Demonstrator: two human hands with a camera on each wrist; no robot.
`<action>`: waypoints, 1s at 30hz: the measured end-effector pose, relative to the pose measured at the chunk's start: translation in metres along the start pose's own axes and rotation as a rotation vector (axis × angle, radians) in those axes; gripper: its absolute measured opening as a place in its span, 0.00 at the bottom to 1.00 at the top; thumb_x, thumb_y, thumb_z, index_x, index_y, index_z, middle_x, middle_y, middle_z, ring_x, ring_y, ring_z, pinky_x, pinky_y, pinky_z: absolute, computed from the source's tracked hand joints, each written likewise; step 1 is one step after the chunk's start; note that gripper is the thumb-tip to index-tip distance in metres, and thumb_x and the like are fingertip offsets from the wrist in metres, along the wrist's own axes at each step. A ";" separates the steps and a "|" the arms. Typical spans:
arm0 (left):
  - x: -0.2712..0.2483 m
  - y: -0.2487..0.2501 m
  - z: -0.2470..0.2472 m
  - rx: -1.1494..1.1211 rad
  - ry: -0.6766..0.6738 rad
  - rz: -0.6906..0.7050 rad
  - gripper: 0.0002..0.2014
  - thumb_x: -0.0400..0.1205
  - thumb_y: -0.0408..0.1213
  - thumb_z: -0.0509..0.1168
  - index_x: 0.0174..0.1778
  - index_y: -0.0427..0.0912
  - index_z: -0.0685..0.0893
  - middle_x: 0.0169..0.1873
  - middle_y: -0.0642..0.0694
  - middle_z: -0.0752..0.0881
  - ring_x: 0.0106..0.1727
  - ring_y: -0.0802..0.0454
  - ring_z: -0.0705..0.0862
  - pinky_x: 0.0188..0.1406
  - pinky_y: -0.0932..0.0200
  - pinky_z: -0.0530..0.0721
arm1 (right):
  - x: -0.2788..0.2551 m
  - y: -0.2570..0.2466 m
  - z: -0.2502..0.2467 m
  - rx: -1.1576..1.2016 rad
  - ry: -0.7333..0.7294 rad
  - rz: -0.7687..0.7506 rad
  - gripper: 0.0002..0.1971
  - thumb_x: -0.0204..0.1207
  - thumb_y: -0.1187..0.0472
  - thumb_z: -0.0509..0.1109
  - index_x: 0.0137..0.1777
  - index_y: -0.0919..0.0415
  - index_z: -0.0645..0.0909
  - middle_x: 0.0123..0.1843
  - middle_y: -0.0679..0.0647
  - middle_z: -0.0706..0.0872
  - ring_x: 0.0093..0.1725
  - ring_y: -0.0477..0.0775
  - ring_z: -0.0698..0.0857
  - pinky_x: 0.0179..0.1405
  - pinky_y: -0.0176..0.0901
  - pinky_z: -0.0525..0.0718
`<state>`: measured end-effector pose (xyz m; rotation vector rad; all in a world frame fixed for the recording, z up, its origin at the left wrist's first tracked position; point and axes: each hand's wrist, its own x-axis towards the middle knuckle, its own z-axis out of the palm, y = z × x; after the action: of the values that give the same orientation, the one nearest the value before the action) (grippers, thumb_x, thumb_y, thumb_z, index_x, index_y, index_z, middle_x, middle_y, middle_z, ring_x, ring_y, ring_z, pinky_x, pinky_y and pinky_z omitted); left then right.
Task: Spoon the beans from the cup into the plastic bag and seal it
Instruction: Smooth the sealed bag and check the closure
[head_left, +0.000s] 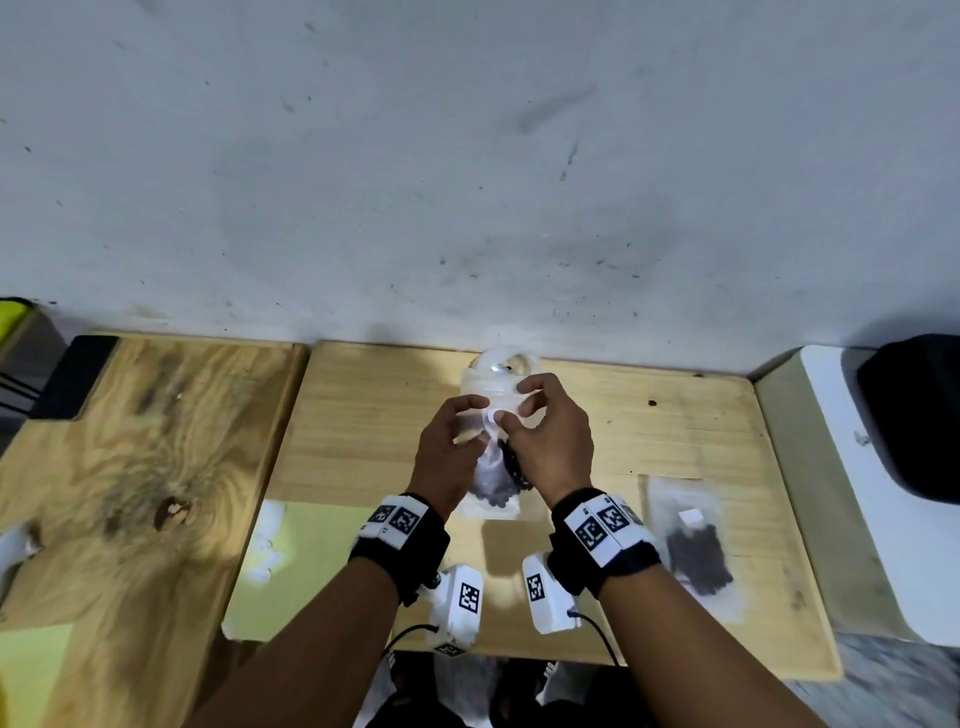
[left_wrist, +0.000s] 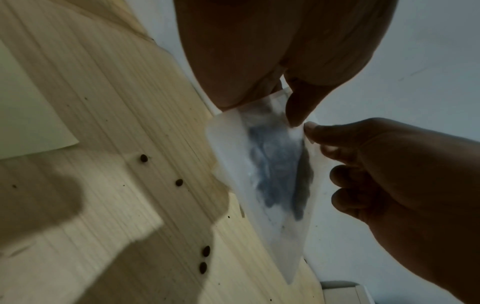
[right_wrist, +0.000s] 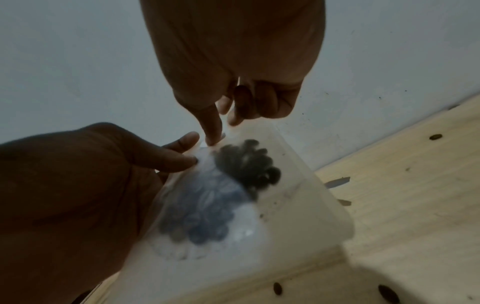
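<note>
A clear plastic bag (head_left: 493, 488) with dark beans (head_left: 506, 467) in its lower part hangs upright over the light wooden table (head_left: 623, 426). Both hands pinch its top edge side by side, my left hand (head_left: 475, 415) on the left and my right hand (head_left: 514, 410) on the right. In the left wrist view my left hand (left_wrist: 293, 115) grips the bag (left_wrist: 233, 148) from above. The right wrist view shows my right hand (right_wrist: 221, 131) pinching the bag (right_wrist: 298, 185) just above the beans (right_wrist: 249, 162). A clear cup (head_left: 485, 376) stands right behind the hands, partly hidden.
A second bag of beans (head_left: 696, 551) lies flat at the right front. Loose beans (left_wrist: 179, 182) are scattered on the table. A pale green sheet (head_left: 301, 561) lies front left, beside a darker wooden board (head_left: 140, 467). A white object (head_left: 857, 467) sits at the right.
</note>
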<state>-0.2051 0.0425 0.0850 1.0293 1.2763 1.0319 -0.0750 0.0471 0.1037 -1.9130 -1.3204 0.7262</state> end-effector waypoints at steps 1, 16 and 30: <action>0.000 0.000 0.000 -0.020 0.009 -0.014 0.20 0.76 0.18 0.61 0.58 0.44 0.83 0.47 0.50 0.85 0.47 0.52 0.82 0.36 0.64 0.82 | -0.001 0.000 0.000 -0.010 0.041 -0.005 0.19 0.68 0.51 0.81 0.54 0.44 0.76 0.48 0.40 0.80 0.41 0.43 0.81 0.39 0.41 0.75; 0.005 -0.011 -0.007 0.033 0.163 -0.031 0.13 0.75 0.23 0.71 0.47 0.46 0.86 0.47 0.42 0.89 0.45 0.56 0.86 0.37 0.69 0.83 | -0.007 0.025 0.012 0.213 -0.044 0.056 0.21 0.65 0.58 0.84 0.48 0.43 0.75 0.44 0.43 0.82 0.38 0.49 0.80 0.43 0.49 0.83; 0.007 -0.021 0.036 -0.045 -0.023 -0.173 0.17 0.66 0.31 0.74 0.50 0.50 0.87 0.48 0.45 0.85 0.50 0.49 0.82 0.51 0.50 0.82 | -0.031 0.086 -0.029 0.369 -0.050 0.298 0.12 0.67 0.73 0.76 0.38 0.54 0.87 0.45 0.61 0.90 0.45 0.61 0.87 0.45 0.53 0.87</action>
<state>-0.1686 0.0437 0.0640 0.8775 1.2936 0.9096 -0.0149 -0.0099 0.0544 -1.8108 -0.8605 1.0893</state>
